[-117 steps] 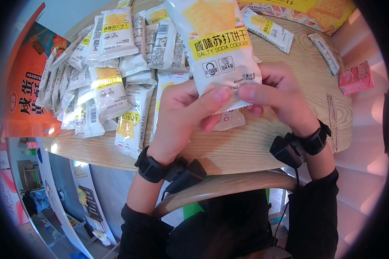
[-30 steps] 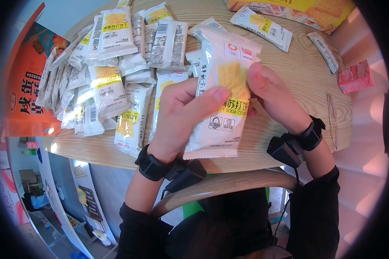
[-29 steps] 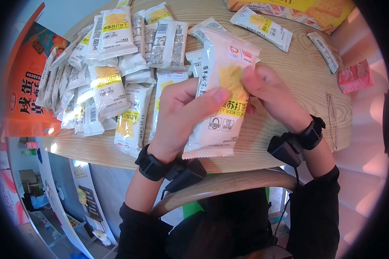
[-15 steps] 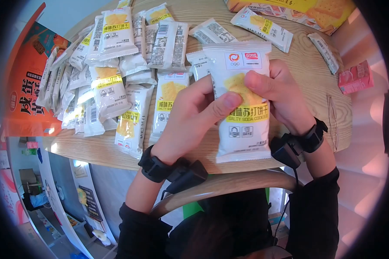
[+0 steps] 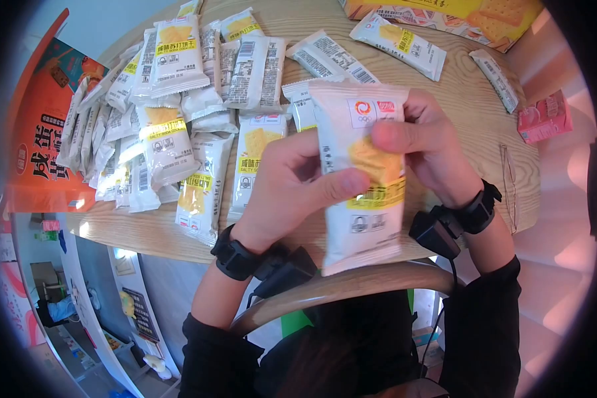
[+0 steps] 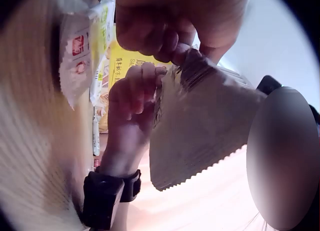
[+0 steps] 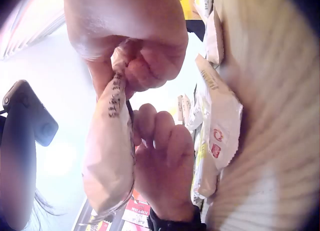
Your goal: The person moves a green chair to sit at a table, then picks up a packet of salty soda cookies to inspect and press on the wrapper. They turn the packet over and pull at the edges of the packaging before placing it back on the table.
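Note:
Both hands hold one white and yellow cookie packet (image 5: 365,232) above the table's near edge. My left hand (image 5: 292,182) grips its left side, thumb on the front and curled fingers behind. My right hand (image 5: 431,146) pinches the upper right side, thumb over the printed cookie picture. In the left wrist view the packet (image 6: 205,121) hangs under the left hand (image 6: 185,20), its serrated end downward, with the right hand (image 6: 132,100) beside it. The right wrist view has the packet (image 7: 107,156) edge-on between the right hand (image 7: 135,40) and the left hand (image 7: 167,166).
A heap of similar packets (image 5: 169,139) covers the table's left part, beside an orange box (image 5: 40,146). Loose packets (image 5: 401,45) lie toward the back near a yellow box (image 5: 491,20). A pink box (image 5: 544,118) stands at right. A wooden chair rail (image 5: 338,285) curves below the table edge.
The held packet, raised high and gripped by its lower end earlier, is now lower, gripped by its sides nearer the top. Over the last half second it has tilted and come slightly nearer the body.

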Demonstrator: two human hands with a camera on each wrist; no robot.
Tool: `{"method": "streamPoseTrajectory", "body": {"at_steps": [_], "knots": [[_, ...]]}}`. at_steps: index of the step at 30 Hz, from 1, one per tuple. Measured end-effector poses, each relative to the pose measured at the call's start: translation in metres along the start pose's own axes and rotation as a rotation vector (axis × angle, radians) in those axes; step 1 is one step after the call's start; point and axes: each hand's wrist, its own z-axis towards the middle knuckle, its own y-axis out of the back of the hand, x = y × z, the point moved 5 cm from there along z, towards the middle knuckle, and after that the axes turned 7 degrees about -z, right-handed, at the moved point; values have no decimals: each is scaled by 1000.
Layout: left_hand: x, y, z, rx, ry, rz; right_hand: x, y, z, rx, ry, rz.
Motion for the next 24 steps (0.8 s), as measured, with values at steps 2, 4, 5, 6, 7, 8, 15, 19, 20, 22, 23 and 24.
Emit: {"method": "streamPoseTrajectory", "body": {"at_steps": [2, 4, 5, 6, 7, 8, 15, 19, 20, 22, 23, 24], "knots": [[3, -2, 1, 37, 30, -87, 2, 2, 1, -57, 11, 157], [6, -7, 4, -23, -29, -129, 1, 4, 1, -49, -18, 150], [5, -6, 4, -22, -27, -129, 0, 3, 1, -40, -47, 141], [7, -1, 3, -78, 75, -112, -1, 3, 1, -41, -46, 142], [10, 4, 2, -135, 177, -95, -1, 2, 2, -37, -11, 96], [8, 4, 2, -135, 178, -95, -1, 1, 3, -34, 23, 49], [2, 6, 2, -223, 54, -205, -14, 1, 5, 27, -91, -8], [7, 7, 1, -237, 82, -49, 3, -3, 1, 49, -53, -87], [7, 7, 1, -240, 81, -50, 3, -3, 0, 54, -76, -100], [9, 8, 2, -238, 128, -27, -2, -3, 2, -26, -7, -85], [11, 9, 3, -234, 173, -6, -2, 0, 3, -107, 61, -73], [10, 8, 3, -233, 175, -5, -2, 0, 2, -108, 61, -72]]}}
